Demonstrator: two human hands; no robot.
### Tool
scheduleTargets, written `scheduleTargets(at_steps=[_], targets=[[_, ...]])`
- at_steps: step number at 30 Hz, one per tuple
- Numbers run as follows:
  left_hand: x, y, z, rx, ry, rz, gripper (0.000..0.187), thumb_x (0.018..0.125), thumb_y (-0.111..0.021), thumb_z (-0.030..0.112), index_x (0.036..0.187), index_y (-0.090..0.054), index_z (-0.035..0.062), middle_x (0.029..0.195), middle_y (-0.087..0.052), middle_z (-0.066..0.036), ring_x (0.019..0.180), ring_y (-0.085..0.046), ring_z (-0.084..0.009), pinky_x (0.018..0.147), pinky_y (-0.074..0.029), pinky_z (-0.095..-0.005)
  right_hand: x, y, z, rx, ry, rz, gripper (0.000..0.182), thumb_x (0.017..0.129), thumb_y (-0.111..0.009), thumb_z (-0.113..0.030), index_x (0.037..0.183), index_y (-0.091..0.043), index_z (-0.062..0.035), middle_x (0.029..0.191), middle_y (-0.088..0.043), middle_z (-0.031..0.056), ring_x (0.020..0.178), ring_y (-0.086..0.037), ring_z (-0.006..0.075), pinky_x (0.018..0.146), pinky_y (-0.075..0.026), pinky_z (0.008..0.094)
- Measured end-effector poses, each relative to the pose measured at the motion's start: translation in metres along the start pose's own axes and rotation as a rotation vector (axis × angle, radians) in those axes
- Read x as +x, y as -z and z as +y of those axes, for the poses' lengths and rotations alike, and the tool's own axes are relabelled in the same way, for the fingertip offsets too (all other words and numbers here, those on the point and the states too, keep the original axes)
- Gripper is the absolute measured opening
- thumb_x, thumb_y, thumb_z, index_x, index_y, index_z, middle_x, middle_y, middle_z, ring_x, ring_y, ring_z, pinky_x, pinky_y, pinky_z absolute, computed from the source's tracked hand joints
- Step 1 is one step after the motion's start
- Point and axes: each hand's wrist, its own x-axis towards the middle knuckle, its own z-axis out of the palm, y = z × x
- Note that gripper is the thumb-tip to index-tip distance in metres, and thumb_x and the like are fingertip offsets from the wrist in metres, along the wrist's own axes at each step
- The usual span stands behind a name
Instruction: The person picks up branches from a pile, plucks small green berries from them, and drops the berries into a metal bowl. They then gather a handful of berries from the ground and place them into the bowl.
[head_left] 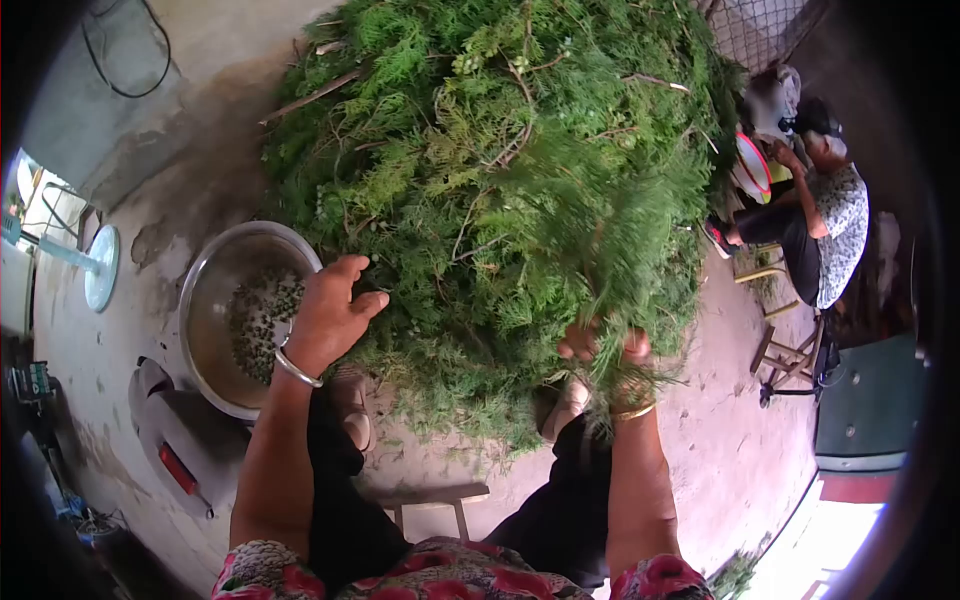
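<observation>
A big heap of green cypress branches point(440, 180) lies in front of me, some carrying small pale-green cones. My right hand point(605, 345) grips a leafy cypress branch point(610, 240), which is blurred by motion and partly covers the fingers. My left hand point(335, 310), with a bangle on its wrist, is held between the heap and a metal basin point(190, 330). Its thumb and forefinger are apart and nothing shows between them; the other fingers are mostly hidden. Many small round green cones point(262, 320) lie in the bottom of the basin.
At the right, another person point(840, 215) sits by the heap near a white, red-rimmed basin point(752, 168). A small wooden stool point(790, 355) stands behind. A fan point(100, 268) is at the left, a grey cloth-like item point(195, 440) beside my basin. A low stool point(430, 495) is between my legs.
</observation>
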Motion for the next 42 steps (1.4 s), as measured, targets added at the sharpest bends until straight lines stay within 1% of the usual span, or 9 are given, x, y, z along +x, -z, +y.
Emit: scheduleTargets(at_steps=[9,14,21,25,28,35,39,41,42], targets=[[-0.007,-0.013,-0.002,0.096,-0.111,-0.076,0.038,0.072,-0.071,0.013,0.104,-0.057,-0.0040,0.082,-0.063,-0.016,0.058,-0.056,-0.0209,0.057,-0.046,-0.0323,0.020,-0.085,0.004,-0.114,0.014,0.392,0.029,0.085,-0.063,-0.035,0.102,-0.061,-0.0113,0.095,-0.051,0.0059,0.090,-0.049,0.0222,0.081,-0.045,0.0471],[-0.025,-0.033,-0.001,0.107,0.070,-0.128,0.036,0.072,-0.070,0.014,0.100,-0.058,-0.0048,0.084,-0.063,-0.023,0.079,-0.063,-0.0366,0.069,-0.051,-0.0392,0.018,-0.101,-0.009,-0.339,-0.156,0.691,0.018,0.084,-0.066,-0.019,0.091,-0.058,-0.0044,0.078,-0.060,0.0077,0.067,-0.057,0.0203,0.065,-0.050,0.0368],[-0.113,-0.078,0.008,0.029,0.045,-0.291,0.028,0.073,-0.070,0.020,0.086,-0.058,-0.0025,0.071,-0.061,-0.021,0.067,-0.062,-0.0367,0.062,-0.049,-0.0419,-0.050,-0.136,-0.032,-0.256,-0.112,0.971,0.010,0.082,-0.065,-0.009,0.090,-0.059,-0.0059,0.067,-0.059,0.0048,0.057,-0.058,0.0170,0.055,-0.049,0.0288],[-0.167,-0.102,0.004,0.167,-0.033,-0.414,0.022,0.069,-0.071,0.014,0.080,-0.059,-0.0005,0.066,-0.062,-0.014,0.063,-0.063,-0.0265,0.059,-0.048,-0.0353,-0.211,-0.080,-0.118,-0.272,0.341,1.027,0.008,0.089,-0.059,-0.019,0.083,-0.057,-0.0147,0.063,-0.045,-0.0044,0.053,-0.041,0.0092,0.050,-0.041,0.0276],[-0.187,-0.119,0.003,0.003,0.049,-0.556,0.032,0.070,-0.071,0.021,0.090,-0.061,-0.0031,0.073,-0.062,-0.023,0.073,-0.062,-0.0379,0.068,-0.050,-0.0421,-0.421,-0.090,-0.211,-0.449,0.716,1.513,0.022,0.086,-0.061,-0.030,0.091,-0.057,-0.0098,0.070,-0.051,0.0019,0.061,-0.049,0.0146,0.056,-0.045,0.0311],[-0.208,-0.144,-0.017,0.058,0.126,-0.468,0.032,0.072,-0.069,0.014,0.097,-0.060,-0.0050,0.073,-0.065,-0.014,0.066,-0.064,-0.0233,0.062,-0.049,-0.0330,-0.738,-0.276,-0.153,-0.260,0.630,2.322,0.033,0.079,-0.066,-0.034,0.092,-0.056,-0.0064,0.070,-0.051,0.0058,0.061,-0.051,0.0202,0.058,-0.045,0.0353],[-0.192,-0.153,-0.028,-0.032,0.355,-0.463,0.033,0.071,-0.071,0.019,0.092,-0.064,-0.0048,0.078,-0.064,-0.024,0.075,-0.065,-0.0327,0.068,-0.051,-0.0377,-0.638,-0.184,-0.051,0.191,0.450,2.211,0.020,0.076,-0.062,-0.026,0.083,-0.054,-0.0091,0.069,-0.054,0.0080,0.068,-0.053,0.0253,0.060,-0.047,0.0358],[-0.185,-0.162,-0.041,0.021,0.310,-0.401,0.020,0.071,-0.071,0.016,0.073,-0.062,-0.0021,0.064,-0.062,-0.018,0.059,-0.063,-0.0274,0.058,-0.049,-0.0369,-0.513,-0.141,-0.052,-0.078,0.223,1.606,0.011,0.082,-0.057,-0.019,0.075,-0.052,-0.0118,0.073,-0.057,0.0069,0.065,-0.053,0.0217,0.057,-0.046,0.0323],[-0.186,-0.173,-0.056,-0.189,0.522,-0.403,0.023,0.071,-0.072,0.015,0.064,-0.055,0.0008,0.057,-0.056,-0.012,0.051,-0.057,-0.0231,0.052,-0.046,-0.0370,-0.443,-0.124,-0.058,-0.184,0.227,1.621,0.016,0.088,-0.055,-0.018,0.093,-0.059,-0.0030,0.088,-0.063,0.0134,0.076,-0.062,0.0225,0.063,-0.053,0.0288]])
